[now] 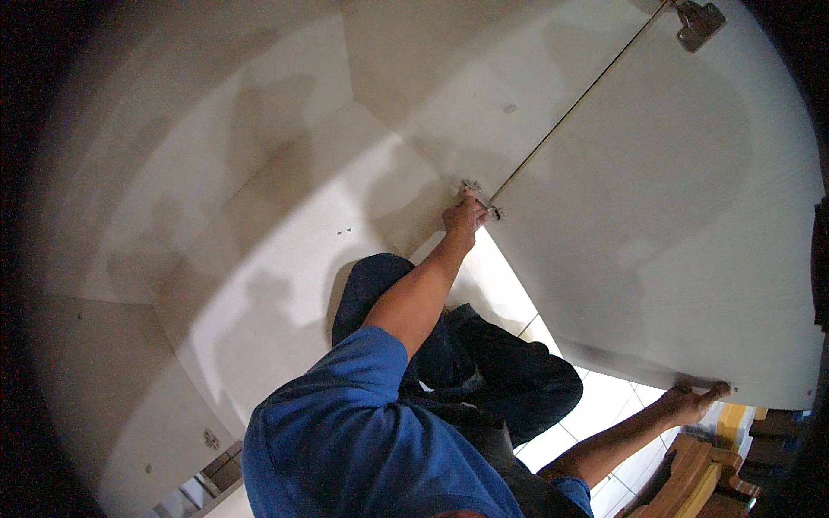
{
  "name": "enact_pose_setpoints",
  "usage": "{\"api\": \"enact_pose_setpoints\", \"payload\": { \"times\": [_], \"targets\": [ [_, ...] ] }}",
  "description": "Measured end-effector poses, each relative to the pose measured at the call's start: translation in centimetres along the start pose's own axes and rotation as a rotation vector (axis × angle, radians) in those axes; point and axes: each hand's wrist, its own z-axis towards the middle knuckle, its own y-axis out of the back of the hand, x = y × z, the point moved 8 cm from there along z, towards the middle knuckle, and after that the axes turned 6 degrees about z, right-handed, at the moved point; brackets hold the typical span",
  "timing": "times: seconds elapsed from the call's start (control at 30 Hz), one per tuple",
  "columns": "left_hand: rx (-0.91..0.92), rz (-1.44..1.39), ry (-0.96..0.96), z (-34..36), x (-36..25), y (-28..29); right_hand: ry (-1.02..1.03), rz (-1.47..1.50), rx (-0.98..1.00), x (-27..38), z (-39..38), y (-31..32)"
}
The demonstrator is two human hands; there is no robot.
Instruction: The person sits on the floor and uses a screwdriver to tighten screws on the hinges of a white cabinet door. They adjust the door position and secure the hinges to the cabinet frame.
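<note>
- Touching the near hinge — left hand, fingers bunched against it; can't tell if they're gripping.
- Right hand: fingers closed on the lower edge of the white door.
- Near hinge sits at the near end of the door–cabinet seam; far hinge at the other end.
- Below: dark trousers, tiled floor.
- Lower right: wooden furniture near right hand.
</note>
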Motion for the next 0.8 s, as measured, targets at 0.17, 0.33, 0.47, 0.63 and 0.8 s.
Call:
{"api": "enact_pose_setpoints", "payload": {
  "times": [0.17,0.33,0.47,0.63,0.8],
  "targets": [
    [-0.043,0.004,0.02,-0.2,0.2,0.2,-0.096,-0.019,-0.055,0.6,-0.7,-0.2],
    [-0.041,0.133,0.007,1.2,-0.3,0.2,-0.116,0.058,-0.048,0.7,-0.8,-0.3],
    [-0.054,0.197,-0.014,2.0,-0.6,0.1,-0.11,0.086,-0.036,0.6,-0.7,-0.4],
    [-0.17,0.209,-0.04,2.0,-0.8,0.1,-0.148,0.201,-0.025,-0.1,-0.6,-0.7],
    [-0.247,0.15,-0.034,1.8,-0.7,0.5,0.059,0.048,0.063,1.3,-0.5,-0.5]
  ]
}}
